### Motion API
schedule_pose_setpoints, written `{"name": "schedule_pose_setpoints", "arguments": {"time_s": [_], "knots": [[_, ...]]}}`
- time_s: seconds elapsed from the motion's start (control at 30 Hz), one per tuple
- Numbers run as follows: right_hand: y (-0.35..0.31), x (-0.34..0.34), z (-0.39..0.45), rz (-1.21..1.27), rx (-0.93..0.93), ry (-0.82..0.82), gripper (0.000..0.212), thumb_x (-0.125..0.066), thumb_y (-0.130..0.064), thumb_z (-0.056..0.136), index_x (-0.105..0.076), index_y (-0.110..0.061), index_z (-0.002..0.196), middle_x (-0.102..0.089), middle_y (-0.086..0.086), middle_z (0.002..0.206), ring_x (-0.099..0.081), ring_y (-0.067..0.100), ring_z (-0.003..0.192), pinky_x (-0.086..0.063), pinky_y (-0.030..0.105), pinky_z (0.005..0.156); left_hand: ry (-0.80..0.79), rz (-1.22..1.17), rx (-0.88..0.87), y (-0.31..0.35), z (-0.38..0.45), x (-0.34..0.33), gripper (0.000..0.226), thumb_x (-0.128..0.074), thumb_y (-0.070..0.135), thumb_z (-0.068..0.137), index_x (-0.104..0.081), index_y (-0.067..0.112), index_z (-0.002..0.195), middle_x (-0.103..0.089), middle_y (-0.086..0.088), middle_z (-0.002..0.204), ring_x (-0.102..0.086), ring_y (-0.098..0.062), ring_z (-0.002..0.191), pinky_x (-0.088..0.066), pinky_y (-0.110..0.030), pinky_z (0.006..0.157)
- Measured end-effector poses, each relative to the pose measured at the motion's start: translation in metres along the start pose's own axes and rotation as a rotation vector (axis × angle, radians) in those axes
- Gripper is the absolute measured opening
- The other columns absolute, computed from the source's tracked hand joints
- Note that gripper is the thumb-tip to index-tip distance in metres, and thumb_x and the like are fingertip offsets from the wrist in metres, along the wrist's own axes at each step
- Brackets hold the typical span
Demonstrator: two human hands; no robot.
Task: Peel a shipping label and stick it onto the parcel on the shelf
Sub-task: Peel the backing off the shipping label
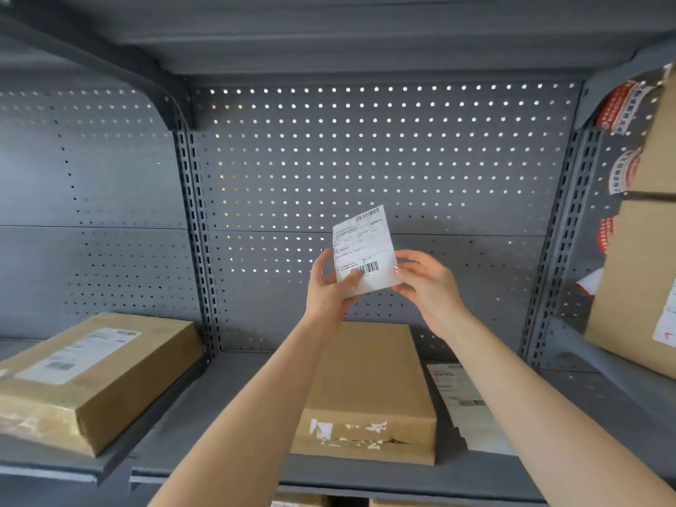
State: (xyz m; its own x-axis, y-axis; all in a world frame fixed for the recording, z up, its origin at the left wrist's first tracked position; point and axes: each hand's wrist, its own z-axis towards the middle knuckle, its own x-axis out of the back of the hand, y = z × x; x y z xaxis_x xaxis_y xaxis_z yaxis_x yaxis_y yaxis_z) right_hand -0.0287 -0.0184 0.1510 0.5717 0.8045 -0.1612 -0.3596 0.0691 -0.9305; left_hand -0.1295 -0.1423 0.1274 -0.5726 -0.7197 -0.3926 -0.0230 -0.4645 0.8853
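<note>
A white shipping label (360, 243) with barcodes is held upright in the air in front of the pegboard. My left hand (329, 287) pinches its lower left corner, thumb on the printed face. My right hand (426, 283) grips its lower right edge with the fingertips. Below the hands a plain brown parcel (369, 389) lies flat on the grey shelf (226, 397), with torn white label scraps on its front side. My forearms partly cover the parcel's left edge.
More label sheets (461, 400) lie on the shelf right of the parcel. A labelled brown box (91, 375) sits on the left shelf bay. Stacked cartons (643, 279) fill the right bay. A perforated grey back panel (365, 159) stands behind.
</note>
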Motion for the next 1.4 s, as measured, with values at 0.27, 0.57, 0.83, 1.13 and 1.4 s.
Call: {"name": "schedule_pose_setpoints", "arguments": {"time_s": [0.27,0.57,0.83,1.13,1.4], "knots": [[0.02,-0.037,0.006,0.033,-0.07,-0.012,0.017,-0.061,-0.01,0.09,-0.071,-0.009,0.103,-0.073,0.008,0.104,-0.07,0.022,0.093,-0.057,0.03,0.075,-0.052,-0.008,-0.068,0.02,0.012,0.054,0.056,-0.067,0.002,0.084,-0.048,0.038,0.123,-0.074,-0.003,0.106,-0.07,-0.02,0.097,-0.056,-0.029,0.075],[0.027,-0.046,-0.001,-0.075,-0.142,-0.044,0.016,-0.062,-0.009,0.087,-0.07,0.002,0.095,-0.072,0.014,0.084,-0.06,0.02,0.067,-0.049,0.029,0.061,-0.04,-0.02,-0.049,0.016,0.017,0.068,0.055,-0.065,0.001,0.085,-0.048,0.037,0.123,-0.072,-0.003,0.103,-0.068,-0.023,0.097,-0.054,-0.038,0.086],[0.025,-0.034,0.004,-0.122,-0.138,-0.05,0.011,-0.065,-0.01,0.086,-0.072,-0.003,0.091,-0.073,0.012,0.085,-0.062,0.02,0.073,-0.05,0.029,0.063,-0.018,-0.021,-0.048,0.012,0.025,0.059,0.058,-0.064,0.0,0.085,-0.045,0.033,0.128,-0.071,-0.006,0.105,-0.068,-0.024,0.098,-0.054,-0.036,0.085],[0.027,-0.021,0.011,-0.115,-0.138,-0.061,0.012,-0.065,-0.01,0.086,-0.071,-0.002,0.092,-0.072,0.009,0.082,-0.06,0.019,0.071,-0.049,0.028,0.062,0.015,0.0,-0.026,-0.002,0.03,0.046,0.058,-0.066,0.003,0.084,-0.044,0.034,0.129,-0.07,-0.006,0.109,-0.066,-0.024,0.099,-0.052,-0.032,0.08],[0.032,-0.009,0.016,-0.119,-0.141,-0.093,0.011,-0.067,-0.012,0.085,-0.072,-0.004,0.091,-0.072,0.011,0.083,-0.061,0.019,0.072,-0.049,0.03,0.062,0.051,0.01,-0.016,-0.008,0.031,0.039,0.06,-0.068,0.003,0.083,-0.045,0.032,0.131,-0.069,-0.009,0.116,-0.067,-0.025,0.1,-0.054,-0.036,0.085]]}}
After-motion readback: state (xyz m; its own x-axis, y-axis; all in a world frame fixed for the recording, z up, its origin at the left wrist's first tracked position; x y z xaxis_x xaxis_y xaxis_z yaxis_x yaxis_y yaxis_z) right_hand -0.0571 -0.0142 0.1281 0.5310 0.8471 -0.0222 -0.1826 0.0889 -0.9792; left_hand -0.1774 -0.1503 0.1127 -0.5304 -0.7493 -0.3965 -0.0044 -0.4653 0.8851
